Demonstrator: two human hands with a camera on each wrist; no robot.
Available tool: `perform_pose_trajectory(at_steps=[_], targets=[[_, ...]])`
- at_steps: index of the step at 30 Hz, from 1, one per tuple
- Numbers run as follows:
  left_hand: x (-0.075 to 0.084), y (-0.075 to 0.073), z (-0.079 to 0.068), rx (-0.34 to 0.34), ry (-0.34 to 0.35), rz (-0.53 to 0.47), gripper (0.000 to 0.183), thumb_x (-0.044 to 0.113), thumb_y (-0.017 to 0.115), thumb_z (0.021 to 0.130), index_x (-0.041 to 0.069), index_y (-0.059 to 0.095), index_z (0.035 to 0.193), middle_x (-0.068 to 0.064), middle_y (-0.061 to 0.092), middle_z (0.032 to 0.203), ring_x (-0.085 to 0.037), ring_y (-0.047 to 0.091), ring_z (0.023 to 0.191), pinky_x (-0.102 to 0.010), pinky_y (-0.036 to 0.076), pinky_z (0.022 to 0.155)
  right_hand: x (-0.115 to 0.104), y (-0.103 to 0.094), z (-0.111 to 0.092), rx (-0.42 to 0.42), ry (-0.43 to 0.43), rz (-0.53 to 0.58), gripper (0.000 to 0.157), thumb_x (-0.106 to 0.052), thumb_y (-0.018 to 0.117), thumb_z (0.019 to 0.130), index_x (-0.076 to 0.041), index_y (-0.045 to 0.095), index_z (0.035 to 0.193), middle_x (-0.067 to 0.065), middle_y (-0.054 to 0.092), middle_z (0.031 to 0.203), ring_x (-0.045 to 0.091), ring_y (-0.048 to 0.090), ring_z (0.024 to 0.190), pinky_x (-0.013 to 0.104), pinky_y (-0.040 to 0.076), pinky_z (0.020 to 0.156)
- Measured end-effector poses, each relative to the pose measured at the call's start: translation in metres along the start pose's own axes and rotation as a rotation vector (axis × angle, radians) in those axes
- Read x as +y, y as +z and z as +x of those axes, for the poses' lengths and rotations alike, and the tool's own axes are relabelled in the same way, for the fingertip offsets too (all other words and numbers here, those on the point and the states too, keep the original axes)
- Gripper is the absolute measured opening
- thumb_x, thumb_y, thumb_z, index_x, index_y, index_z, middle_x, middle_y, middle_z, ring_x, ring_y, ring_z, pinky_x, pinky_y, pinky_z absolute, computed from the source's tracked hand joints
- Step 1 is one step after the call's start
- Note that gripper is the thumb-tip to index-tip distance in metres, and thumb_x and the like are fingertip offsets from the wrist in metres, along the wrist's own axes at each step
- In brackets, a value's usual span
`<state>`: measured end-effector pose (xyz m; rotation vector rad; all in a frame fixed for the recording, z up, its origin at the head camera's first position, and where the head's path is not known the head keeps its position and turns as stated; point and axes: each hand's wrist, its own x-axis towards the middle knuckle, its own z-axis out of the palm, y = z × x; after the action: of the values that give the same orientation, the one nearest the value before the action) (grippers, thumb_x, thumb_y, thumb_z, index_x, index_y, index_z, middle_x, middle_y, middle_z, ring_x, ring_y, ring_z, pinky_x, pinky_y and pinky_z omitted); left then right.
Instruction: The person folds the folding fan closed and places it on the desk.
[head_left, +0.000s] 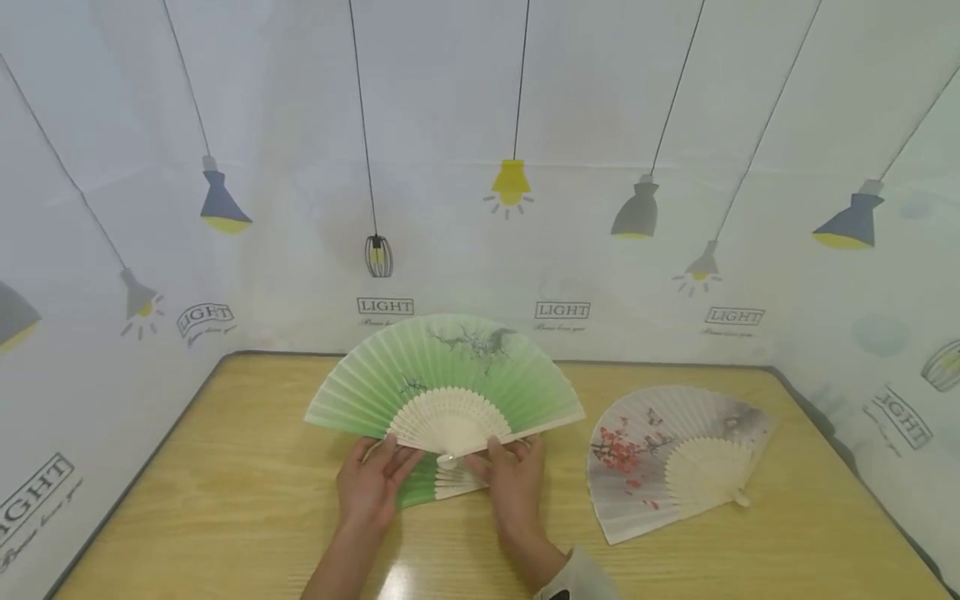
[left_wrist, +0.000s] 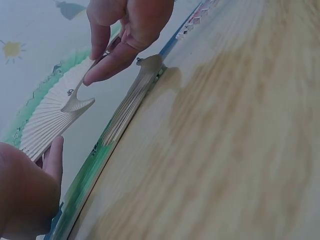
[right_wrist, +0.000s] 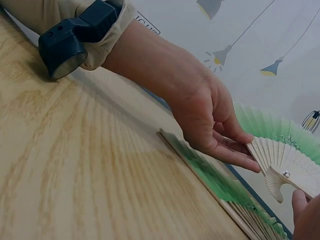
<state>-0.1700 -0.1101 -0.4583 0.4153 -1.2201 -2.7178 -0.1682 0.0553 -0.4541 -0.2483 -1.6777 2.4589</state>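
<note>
A green folding fan [head_left: 442,371] with pale slatted ribs and a dark branch print is spread wide in both hands, its arc upward and its pivot toward the person. My left hand [head_left: 367,487] grips its left edge near the ribs. On the opposite edge, my right hand [head_left: 517,487] pinches the outer rib between thumb and fingers, as the right wrist view shows. Below it a second green fan [head_left: 418,493] lies spread on the table, mostly hidden by the raised one in the head view; its ribs [left_wrist: 132,102] show in the left wrist view.
To the right, a grey-white fan [head_left: 630,492] with red blossoms lies spread on the wooden table [head_left: 225,517]. White sheets [head_left: 450,108] printed with lamps rise around the table's back and sides. A dark wrist camera [right_wrist: 70,42] sits at the right sleeve.
</note>
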Motion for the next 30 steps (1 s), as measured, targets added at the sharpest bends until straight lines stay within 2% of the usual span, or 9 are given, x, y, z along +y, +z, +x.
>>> perform_pose_trajectory(at_steps=[9,13,19,30], targets=[[-0.0016,-0.0022,0.0001,0.02,0.012,0.032,0.007,-0.001,0.052,0.097,-0.001,0.055,0.09,-0.018,0.067,0.096,-0.032,0.068,0.09,-0.045,0.054,0.087,0.0048,-0.0025,-0.0001,0.003,-0.005,-0.021,0.04,-0.003,0.051,0.098,-0.003,0.031,0.132,0.021,0.052,0.114,0.029,0.067,0.089,0.034,0.058,0.08],[-0.0011,-0.0023,0.001,0.004,0.047,0.078,0.004,0.0,0.055,0.096,-0.004,0.054,0.095,-0.017,0.068,0.096,-0.029,0.069,0.087,-0.044,0.055,0.086,0.0036,-0.0022,0.0004,-0.01,-0.009,-0.031,0.04,-0.003,0.052,0.098,-0.004,0.032,0.132,0.021,0.052,0.112,0.028,0.066,0.09,0.034,0.058,0.08],[0.001,-0.0014,0.0004,-0.008,0.068,0.13,0.012,0.001,0.057,0.095,-0.007,0.056,0.104,-0.016,0.069,0.097,-0.027,0.069,0.085,-0.044,0.055,0.085,0.003,-0.0022,0.0002,0.001,-0.014,-0.038,0.04,-0.002,0.055,0.096,-0.002,0.036,0.131,0.02,0.053,0.108,0.026,0.065,0.091,0.034,0.058,0.077],[0.0043,-0.0003,-0.0003,0.027,0.066,0.159,0.011,0.0,0.058,0.094,-0.008,0.056,0.1,-0.014,0.07,0.093,-0.025,0.07,0.081,-0.043,0.056,0.083,0.0042,-0.0005,-0.0033,-0.032,-0.026,-0.026,0.031,-0.001,0.055,0.096,0.001,0.042,0.125,0.021,0.05,0.108,0.028,0.064,0.093,0.037,0.058,0.078]])
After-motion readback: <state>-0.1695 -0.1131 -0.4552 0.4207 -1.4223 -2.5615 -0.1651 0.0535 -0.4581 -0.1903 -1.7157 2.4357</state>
